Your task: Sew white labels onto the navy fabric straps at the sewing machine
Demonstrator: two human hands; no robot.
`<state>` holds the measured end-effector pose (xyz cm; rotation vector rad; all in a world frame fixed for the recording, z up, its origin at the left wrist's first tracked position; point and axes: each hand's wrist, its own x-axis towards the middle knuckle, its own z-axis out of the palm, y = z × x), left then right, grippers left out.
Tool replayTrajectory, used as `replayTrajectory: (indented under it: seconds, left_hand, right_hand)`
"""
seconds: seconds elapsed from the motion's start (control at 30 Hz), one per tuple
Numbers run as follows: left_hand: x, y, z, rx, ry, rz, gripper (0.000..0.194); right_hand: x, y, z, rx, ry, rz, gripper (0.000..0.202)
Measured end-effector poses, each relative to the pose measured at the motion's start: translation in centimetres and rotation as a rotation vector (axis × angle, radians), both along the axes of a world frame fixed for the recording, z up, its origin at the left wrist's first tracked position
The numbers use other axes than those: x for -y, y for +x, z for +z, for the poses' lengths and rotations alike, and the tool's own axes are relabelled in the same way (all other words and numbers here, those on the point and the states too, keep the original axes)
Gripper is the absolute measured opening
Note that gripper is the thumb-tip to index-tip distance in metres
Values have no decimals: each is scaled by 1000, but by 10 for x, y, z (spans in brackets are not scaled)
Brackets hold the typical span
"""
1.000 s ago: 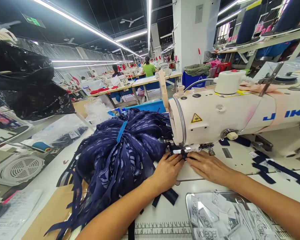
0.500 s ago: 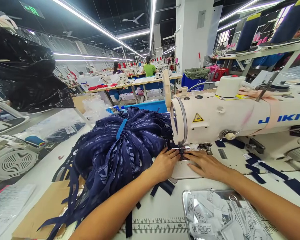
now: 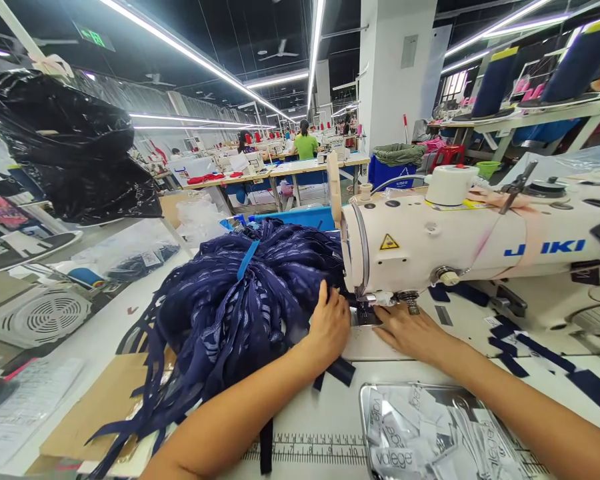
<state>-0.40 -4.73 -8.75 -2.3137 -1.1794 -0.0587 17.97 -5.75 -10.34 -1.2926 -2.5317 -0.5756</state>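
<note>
My left hand [image 3: 331, 327] is beside the needle area of a white sewing machine [image 3: 460, 240], its fingers curled against the edge of a navy fabric bundle [image 3: 280, 267]; what they hold is hidden. My right hand [image 3: 411, 331] lies just right of the presser foot [image 3: 364, 308], fingers bent at the machine bed, and its fingertips are partly hidden under the machine head. A blue tie [image 3: 248, 260] cinches the bundle of straps. Below my right forearm a metal tray [image 3: 364, 427] holds white printed labels [image 3: 410, 427].
Navy strips [image 3: 505, 343] lie right on the machine table. A ruler scale [image 3: 310, 448] marks the front edge. A black plastic bag [image 3: 80, 147] hangs at left above a cardboard piece [image 3: 95, 413]. People sit at tables behind.
My left hand has drawn back slightly from the needle area, its fingers now curled with the thumb side raised. My right hand stays near the foot. The view has shifted a little.
</note>
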Motion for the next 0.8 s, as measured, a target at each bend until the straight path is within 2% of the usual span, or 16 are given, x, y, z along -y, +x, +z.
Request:
replayTrajectory:
  seconds: [0.1, 0.2, 0.33, 0.8]
  left_hand:
    - [-13, -4, 6, 32, -75, -43, 28]
    - [-22, -8, 9, 41, -153, -82, 30]
    - [-24, -11, 9, 56, -164, -92, 32]
    - [-25, -13, 7, 73, -159, -128, 32]
  right_hand:
    - [7, 6, 2, -1, -20, 103, 14]
    - [9, 12, 0, 7, -3, 195, 22]
    - [5, 16, -4, 23, 20, 290, 28]
    - [12, 8, 0, -95, -106, 316, 26]
